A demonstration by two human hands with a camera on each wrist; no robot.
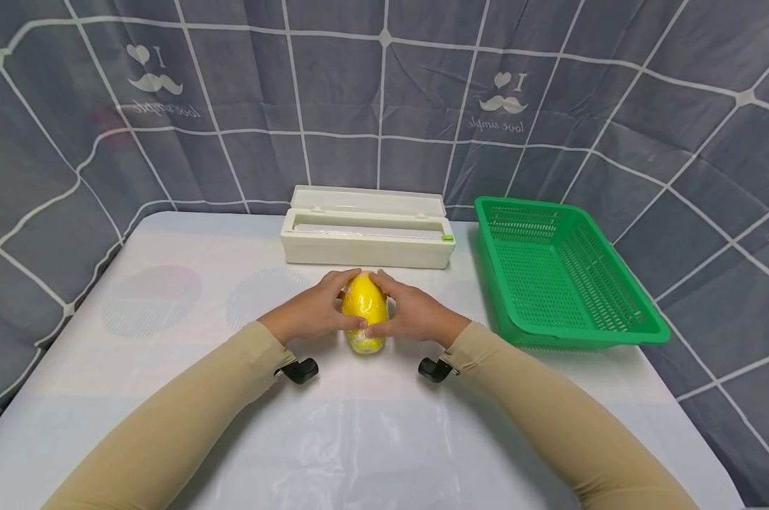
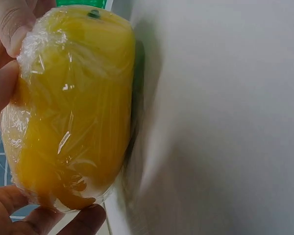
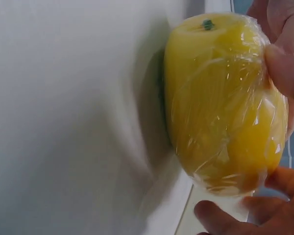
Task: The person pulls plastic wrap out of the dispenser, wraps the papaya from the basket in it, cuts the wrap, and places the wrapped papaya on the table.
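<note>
A yellow melon-like fruit (image 1: pixel 365 304), wrapped in clear cling film, is at the middle of the table between both hands. My left hand (image 1: pixel 317 308) holds its left side, thumb low on the near face and fingers round the far end. From the right, my right hand (image 1: pixel 419 313) grips it the same way; the two thumbs nearly meet. In the left wrist view, the film on the fruit (image 2: pixel 78 112) is crumpled near the thumb. A small green stem spot shows at one end of the fruit (image 3: pixel 220 112) in the right wrist view.
Behind the hands stands a white cling film dispenser (image 1: pixel 365 252), its lid (image 1: pixel 368 200) raised and a green slider (image 1: pixel 448 238) at its right end. To the right is a green plastic basket (image 1: pixel 505 312). A grey checked curtain (image 1: pixel 333 85) surrounds the white-covered table (image 1: pixel 333 439).
</note>
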